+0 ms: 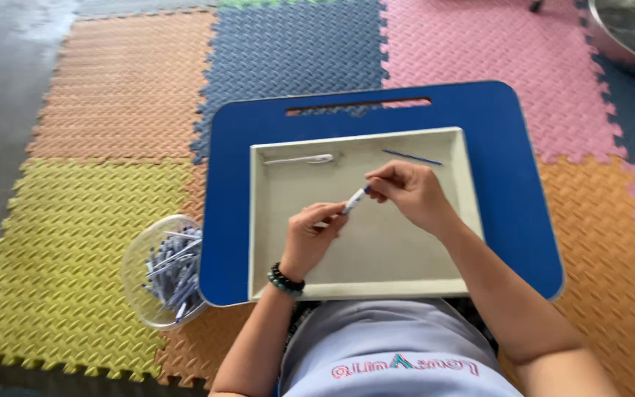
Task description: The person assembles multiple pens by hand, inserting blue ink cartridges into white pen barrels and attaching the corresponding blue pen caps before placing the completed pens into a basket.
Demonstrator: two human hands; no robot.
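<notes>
While both hands meet over the grey tray, left hand pinches a white pen barrel | right hand grips its blue end | blue refill lies in tray's far corner | bowl of pens left of blue lap desk

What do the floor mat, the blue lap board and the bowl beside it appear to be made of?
Floor mat: soft foam tiles, judging by the jigsaw edges and embossed weave texture, matte. Blue lap board: probably plastic or painted board, smooth with a slight sheen and a cut handle slot. Bowl: clear plastic or glass, since the pen parts show through its wall; which one is unclear.
</notes>
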